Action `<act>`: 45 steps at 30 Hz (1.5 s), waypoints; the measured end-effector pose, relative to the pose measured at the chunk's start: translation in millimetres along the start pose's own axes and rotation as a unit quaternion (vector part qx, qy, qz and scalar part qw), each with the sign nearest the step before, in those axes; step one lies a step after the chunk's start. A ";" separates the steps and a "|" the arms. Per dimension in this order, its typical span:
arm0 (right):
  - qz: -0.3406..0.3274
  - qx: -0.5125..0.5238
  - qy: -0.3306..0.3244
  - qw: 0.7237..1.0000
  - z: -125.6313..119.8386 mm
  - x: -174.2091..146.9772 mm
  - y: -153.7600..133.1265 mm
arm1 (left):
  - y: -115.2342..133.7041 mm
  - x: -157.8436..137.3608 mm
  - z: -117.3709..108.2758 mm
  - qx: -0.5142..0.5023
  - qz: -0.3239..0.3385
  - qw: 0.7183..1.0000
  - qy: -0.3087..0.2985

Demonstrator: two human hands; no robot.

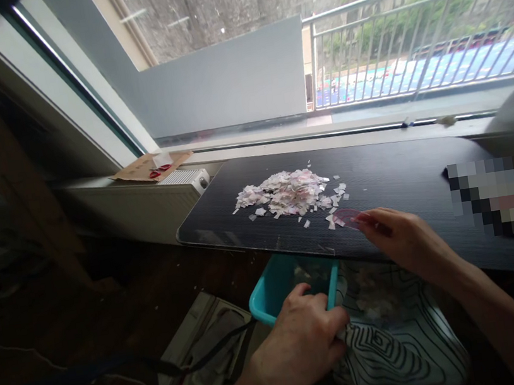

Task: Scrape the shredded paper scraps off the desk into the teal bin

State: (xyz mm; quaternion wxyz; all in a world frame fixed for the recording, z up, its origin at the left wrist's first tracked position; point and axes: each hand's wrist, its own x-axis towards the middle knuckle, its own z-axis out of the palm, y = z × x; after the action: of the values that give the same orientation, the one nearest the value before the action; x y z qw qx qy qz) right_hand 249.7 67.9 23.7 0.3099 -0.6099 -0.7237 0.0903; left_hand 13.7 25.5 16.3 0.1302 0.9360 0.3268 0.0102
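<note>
A heap of small pale paper scraps (pixel 293 192) lies on the dark tabletop (pixel 393 176), with loose bits scattered around it. My right hand (pixel 399 233) pinches a thin, translucent pink piece with a curved edge (pixel 347 218), its exact kind unclear. That piece is at the heap's near right side, by a few loose scraps. Below the table edge, my left hand (pixel 300 333) has its fingers closed over the near rim of a teal plastic bin (pixel 264 296). Some scraps show dimly inside the bin.
White cloth with black lines (pixel 393 345) covers my lap, with some scraps on it. Red-handled scissors (pixel 161 170) lie on brown cardboard (pixel 139 169) by the window. A pale box-like object (pixel 206 346) is on the floor. One patch at the right is pixelated.
</note>
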 end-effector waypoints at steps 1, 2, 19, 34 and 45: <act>0.006 -0.019 -0.005 1.000 -3.6 2.3 4.0 | -0.7 -0.5 0.3 -0.005 -0.002 1.000 0.001; 0.010 -0.033 -0.015 0.999 -6.8 3.3 6.4 | -1.6 -1.0 0.7 -0.011 -0.004 1.000 0.003; 0.002 -0.039 -0.042 0.998 -17.0 4.2 4.8 | -17.1 -14.7 0.9 -0.043 -0.061 0.997 -0.002; -0.027 -0.016 -0.072 0.997 6.6 42.1 -13.1 | -18.3 -15.7 1.8 -0.011 -0.068 0.998 -0.014; -0.025 -0.034 -0.080 0.996 9.7 44.4 -11.6 | -19.6 -19.0 3.9 -0.012 -0.067 0.998 -0.006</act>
State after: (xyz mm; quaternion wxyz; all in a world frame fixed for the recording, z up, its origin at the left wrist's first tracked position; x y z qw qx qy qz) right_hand 231.8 109.2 36.9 0.2320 -0.5927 -0.7640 0.1061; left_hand -12.8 27.7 8.8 0.1435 0.9104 0.3881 0.0000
